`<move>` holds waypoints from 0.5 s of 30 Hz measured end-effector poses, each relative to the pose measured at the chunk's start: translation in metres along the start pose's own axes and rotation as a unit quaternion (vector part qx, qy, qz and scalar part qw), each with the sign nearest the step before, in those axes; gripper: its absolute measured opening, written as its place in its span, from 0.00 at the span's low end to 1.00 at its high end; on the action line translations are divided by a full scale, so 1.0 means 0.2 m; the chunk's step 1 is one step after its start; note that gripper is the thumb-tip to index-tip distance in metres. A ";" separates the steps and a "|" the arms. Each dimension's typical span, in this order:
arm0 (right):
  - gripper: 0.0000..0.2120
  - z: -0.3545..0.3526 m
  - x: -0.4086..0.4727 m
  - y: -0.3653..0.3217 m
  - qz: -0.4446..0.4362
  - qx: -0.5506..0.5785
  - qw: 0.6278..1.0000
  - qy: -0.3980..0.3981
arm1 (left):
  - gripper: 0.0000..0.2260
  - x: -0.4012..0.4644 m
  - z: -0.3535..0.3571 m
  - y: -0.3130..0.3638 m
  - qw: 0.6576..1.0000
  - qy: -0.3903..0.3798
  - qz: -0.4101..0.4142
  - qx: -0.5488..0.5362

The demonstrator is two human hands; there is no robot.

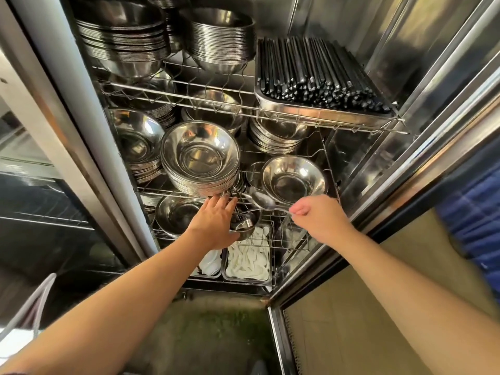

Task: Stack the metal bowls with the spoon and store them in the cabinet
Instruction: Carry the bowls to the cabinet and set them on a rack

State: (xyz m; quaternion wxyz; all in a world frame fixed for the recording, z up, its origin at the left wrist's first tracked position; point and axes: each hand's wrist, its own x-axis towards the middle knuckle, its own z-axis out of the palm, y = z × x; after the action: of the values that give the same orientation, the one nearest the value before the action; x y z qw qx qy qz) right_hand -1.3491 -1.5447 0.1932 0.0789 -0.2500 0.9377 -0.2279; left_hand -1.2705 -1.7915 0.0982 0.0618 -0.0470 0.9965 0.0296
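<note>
My left hand (216,221) reaches into the open steel cabinet (384,163) and grips a small metal bowl (244,226) at the front of a lower wire shelf. My right hand (316,216) is closed on the handle of a metal spoon (263,200), whose scoop points left over the small bowl. A tall stack of metal bowls (200,158) stands on the middle wire shelf just above my left hand. A single metal bowl (293,178) sits to its right, behind the spoon.
More bowl stacks (124,36) fill the top shelf beside a steel tray of black chopsticks (319,79). Trays with white cloths (249,259) lie at the bottom. The cabinet door frame (405,185) stands open on the right; another bowl (176,213) sits left of my hand.
</note>
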 end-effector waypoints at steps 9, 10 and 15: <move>0.10 0.27 -0.12 0.14 0.117 -0.018 0.991 -0.062 | 0.44 -0.01 -0.01 0.01 1.000 0.002 0.003 0.018; 0.10 0.30 -0.08 0.15 0.123 -0.025 0.990 -0.059 | 0.44 -0.01 -0.02 0.01 1.000 0.002 0.004 0.019; 0.08 0.43 0.13 0.11 0.130 -0.051 0.989 -0.054 | 0.43 -0.01 -0.03 0.01 1.000 0.000 0.001 0.010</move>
State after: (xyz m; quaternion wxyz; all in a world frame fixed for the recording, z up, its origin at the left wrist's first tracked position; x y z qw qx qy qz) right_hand -1.3588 -1.5738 0.1060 0.1454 -0.1415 0.9670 -0.1543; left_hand -1.2687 -1.7905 0.1040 0.0620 -0.0458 0.9968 0.0197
